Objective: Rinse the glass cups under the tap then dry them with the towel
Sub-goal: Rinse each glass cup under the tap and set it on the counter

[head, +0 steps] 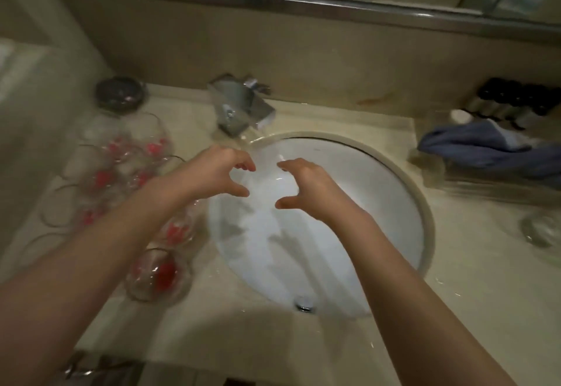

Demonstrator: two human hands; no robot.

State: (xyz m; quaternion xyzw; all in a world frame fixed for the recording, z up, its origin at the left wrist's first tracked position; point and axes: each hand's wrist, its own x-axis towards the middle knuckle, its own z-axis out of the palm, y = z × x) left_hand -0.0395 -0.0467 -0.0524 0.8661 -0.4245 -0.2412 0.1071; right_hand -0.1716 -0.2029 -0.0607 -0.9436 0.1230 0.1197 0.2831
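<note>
My left hand (218, 170) and my right hand (306, 185) hover over the white sink basin (394, 203), just below the chrome tap (243, 106). Their fingers and thumbs curl toward each other round a faint, blurred clear shape that looks like a glass cup (265, 181). Its outline is hard to make out against the basin. Several clear glass cups (158, 273) with red marks stand on the counter left of the sink, partly behind my left forearm. A blue towel (473, 146) lies crumpled on the counter at the right.
A dark round dish (120, 93) sits at the back left. Small dark-capped bottles (513, 97) line the back right corner, with a clear tray (431, 167) before them. Another clear glass (543, 231) stands at the far right. The drain (304, 303) is near the basin's front. A mirror runs above.
</note>
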